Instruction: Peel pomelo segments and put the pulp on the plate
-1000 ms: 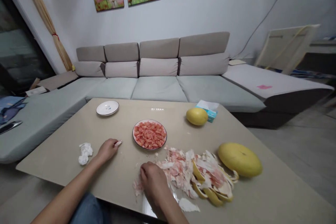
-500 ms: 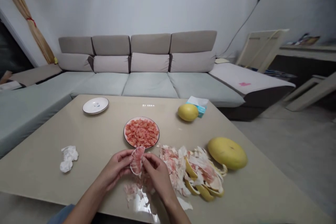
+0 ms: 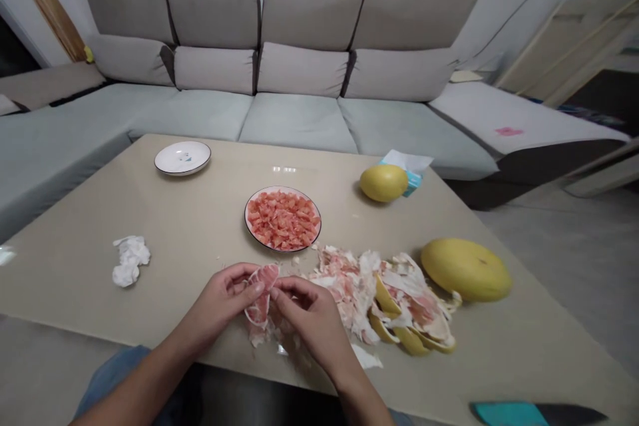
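We count two bare hands (image 3: pixel 219 306), one pink pale-edged fruit segment (image 3: pixel 258 309), two yellow oval whole fruits (image 3: pixel 464 269), two white dark-rimmed round plates (image 3: pixel 174 161), one crumpled white tissue wad (image 3: pixel 130 261), one blue-and-white tissue pack (image 3: pixel 414 181), one teal-and-black knife-shaped item (image 3: pixel 514 414), four taupe rectangular fabric backrests (image 3: pixel 312 20).

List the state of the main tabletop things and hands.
Fruit segment, pink flesh exposed
Left hand, gripping the segment
Right hand, pinching the segment's edge
Near plate, loaded with fruit pieces
Far plate, face up
Peels, heaped
Near yellow fruit, whole
Far yellow fruit, whole
White tissue, crumpled
Tissue box, open
Turquoise tool, lying flat
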Tool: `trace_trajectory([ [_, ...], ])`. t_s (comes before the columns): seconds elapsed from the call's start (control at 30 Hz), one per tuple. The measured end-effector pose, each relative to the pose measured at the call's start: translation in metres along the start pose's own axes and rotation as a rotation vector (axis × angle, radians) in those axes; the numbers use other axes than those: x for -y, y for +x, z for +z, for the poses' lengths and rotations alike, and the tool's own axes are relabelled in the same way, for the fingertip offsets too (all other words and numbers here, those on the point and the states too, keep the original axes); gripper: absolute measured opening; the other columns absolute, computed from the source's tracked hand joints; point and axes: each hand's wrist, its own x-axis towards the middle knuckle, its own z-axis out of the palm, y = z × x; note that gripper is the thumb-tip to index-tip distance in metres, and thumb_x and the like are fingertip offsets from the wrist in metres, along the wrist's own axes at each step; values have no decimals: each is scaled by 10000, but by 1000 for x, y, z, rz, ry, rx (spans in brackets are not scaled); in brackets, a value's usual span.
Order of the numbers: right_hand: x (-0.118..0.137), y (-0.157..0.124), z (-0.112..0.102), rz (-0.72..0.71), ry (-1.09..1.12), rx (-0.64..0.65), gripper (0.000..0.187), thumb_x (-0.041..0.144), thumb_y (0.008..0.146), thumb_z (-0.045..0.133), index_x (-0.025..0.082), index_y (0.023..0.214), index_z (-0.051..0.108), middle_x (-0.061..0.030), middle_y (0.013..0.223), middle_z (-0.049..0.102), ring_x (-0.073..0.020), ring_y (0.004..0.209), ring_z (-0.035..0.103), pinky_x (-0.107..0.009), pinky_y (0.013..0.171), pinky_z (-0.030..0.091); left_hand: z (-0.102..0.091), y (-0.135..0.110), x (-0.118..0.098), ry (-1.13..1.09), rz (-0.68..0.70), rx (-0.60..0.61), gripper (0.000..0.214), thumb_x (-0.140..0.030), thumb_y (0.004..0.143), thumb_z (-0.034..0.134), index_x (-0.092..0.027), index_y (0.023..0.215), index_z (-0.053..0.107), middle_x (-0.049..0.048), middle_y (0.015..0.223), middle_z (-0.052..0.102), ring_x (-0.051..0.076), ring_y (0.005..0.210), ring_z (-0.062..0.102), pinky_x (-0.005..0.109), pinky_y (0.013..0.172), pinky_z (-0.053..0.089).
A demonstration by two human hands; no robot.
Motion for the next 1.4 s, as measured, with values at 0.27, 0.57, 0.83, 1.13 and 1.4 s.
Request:
trace_trajectory([
  [0.27,2,-1,0,-4,-55,-41,289,436,768,694,155,818,744,-52,753,713,-156,640,596,-247,589,446,-2,2,5,37,65,12,316,-382,826,682,-137,1026,661,39,809,691,158,758,630,230,691,477],
  [0.57,4,-4,0,-5,-40,-33,308,457,761,696,162,825,757,-66,757,732,-177,643,631,-265,587,481,-1,4,13,143,115,-24,279,-409,831,660,-156,947,666,55,901,675,184,827,614,240,713,475],
  [0.83,6,-5,-2,-26,-87,-56,245,398,768,674,166,788,750,-57,739,726,-157,611,605,-245,558,455,-3,4,15,312,172,-65,237,-387,840,645,-168,911,700,57,878,649,185,790,594,245,677,481],
  [1.13,6,-9,1,-137,-254,-128,198,318,767,622,162,693,720,-23,609,632,-125,532,489,-227,490,366,-1,1,12,322,167,-4,253,-394,847,636,-157,884,716,59,845,650,178,755,599,245,676,477],
  [1.4,6,-9,0,-254,-327,-136,150,249,776,605,188,672,694,-4,593,596,-126,547,483,-234,517,379,-1,-2,10,78,-51,167,350,-502,849,609,-156,887,649,-1,587,603,123,470,548,221,481,447],
])
